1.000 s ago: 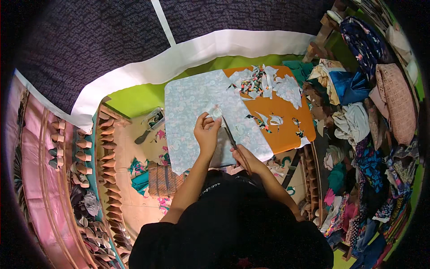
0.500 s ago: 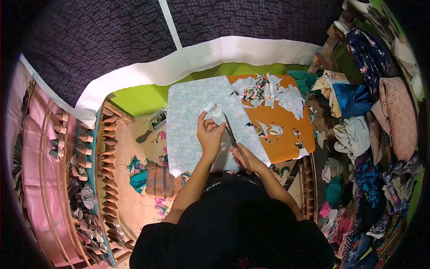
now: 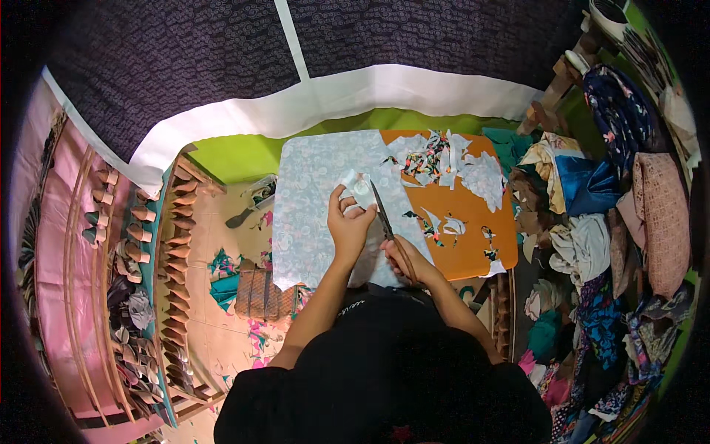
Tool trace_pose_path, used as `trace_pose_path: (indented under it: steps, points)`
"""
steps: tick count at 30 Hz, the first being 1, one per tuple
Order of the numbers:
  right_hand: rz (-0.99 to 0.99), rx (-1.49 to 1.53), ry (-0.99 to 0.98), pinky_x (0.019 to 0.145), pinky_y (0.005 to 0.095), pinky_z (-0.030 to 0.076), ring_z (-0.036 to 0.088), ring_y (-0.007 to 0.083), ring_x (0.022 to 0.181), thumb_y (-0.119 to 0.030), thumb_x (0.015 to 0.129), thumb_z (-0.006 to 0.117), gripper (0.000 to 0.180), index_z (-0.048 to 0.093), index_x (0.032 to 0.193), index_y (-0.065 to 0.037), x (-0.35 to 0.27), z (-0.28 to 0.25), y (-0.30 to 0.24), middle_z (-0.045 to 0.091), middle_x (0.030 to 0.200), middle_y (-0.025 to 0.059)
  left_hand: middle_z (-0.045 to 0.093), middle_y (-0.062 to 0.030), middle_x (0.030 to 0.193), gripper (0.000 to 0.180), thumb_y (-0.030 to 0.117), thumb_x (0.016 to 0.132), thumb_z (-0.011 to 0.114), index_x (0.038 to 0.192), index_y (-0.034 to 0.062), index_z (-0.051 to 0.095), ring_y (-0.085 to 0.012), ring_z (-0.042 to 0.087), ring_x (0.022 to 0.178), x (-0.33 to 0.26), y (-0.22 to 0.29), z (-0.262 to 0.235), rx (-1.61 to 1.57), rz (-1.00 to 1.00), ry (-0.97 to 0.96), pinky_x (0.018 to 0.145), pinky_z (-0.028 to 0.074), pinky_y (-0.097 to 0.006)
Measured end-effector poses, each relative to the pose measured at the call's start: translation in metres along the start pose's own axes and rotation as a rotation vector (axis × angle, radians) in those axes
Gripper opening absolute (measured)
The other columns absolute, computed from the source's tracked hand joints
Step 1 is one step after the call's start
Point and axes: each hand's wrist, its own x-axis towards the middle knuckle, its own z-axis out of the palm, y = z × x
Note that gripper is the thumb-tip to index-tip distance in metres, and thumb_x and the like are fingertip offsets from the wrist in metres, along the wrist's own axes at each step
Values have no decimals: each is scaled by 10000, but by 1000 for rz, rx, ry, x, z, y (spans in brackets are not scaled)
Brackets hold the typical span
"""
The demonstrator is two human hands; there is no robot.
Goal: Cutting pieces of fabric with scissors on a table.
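My left hand (image 3: 350, 228) pinches a small whitish piece of cloth (image 3: 360, 188) above the table, with a paler round shape on it. In my right hand (image 3: 411, 263) is a pair of long dark scissors (image 3: 383, 214). Their blades point away from me and reach the right edge of the piece. Whether the blades are apart is too small to tell. Under both hands a pale blue-grey patterned cloth (image 3: 314, 200) covers the left and middle of the orange table (image 3: 471, 250).
Cut scraps of white and floral fabric (image 3: 484, 180) lie on the table's right side. Wooden shoe forms (image 3: 180, 264) line a rack at left, near a brown woven bag (image 3: 259, 292) on the floor. Piled fabrics (image 3: 584, 244) fill the right side. A dark patterned curtain (image 3: 185, 81) hangs ahead.
The whole view has shifted slightly, with the curtain and piles sitting lower in the picture. My hands keep the cloth piece and scissors in nearly the same position.
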Motion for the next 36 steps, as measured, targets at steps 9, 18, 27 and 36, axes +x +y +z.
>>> trace_pose_path:
  steps: [9, 18, 27, 36]
  points:
    - [-93, -72, -44, 404, 173, 311, 344, 50, 501, -662, 674, 405, 636, 403, 886, -62, 2, -12, -2, 347, 625, -31, 469, -93, 847, 647, -25, 616, 645, 1160, -9, 296, -140, 540, 661, 2, -3, 3, -22, -39, -7, 566, 441, -213]
    - [-52, 159, -126, 420, 166, 277, 282, 23, 496, -714, 592, 440, 748, 378, 931, -50, 5, -19, 1, 315, 634, -56, 476, -104, 868, 640, -31, 614, 642, 1155, 2, 302, -169, 561, 682, 4, -1, 7, -48, -49, -17, 562, 449, -221]
    - [19, 161, -131, 424, 167, 272, 277, 27, 491, -708, 589, 449, 718, 379, 894, -61, 14, -28, 1, 308, 608, -60, 467, -82, 846, 611, -47, 606, 630, 1134, 9, 327, -126, 542, 630, 7, 2, 11, -19, -55, -13, 511, 425, -202]
    - [15, 129, -172, 416, 172, 298, 311, 29, 492, -707, 566, 477, 714, 388, 895, -79, 15, -29, -3, 312, 616, -58, 492, -95, 848, 634, -70, 609, 614, 1154, 26, 304, -174, 566, 681, 12, -4, 7, -26, -92, -62, 584, 470, -244]
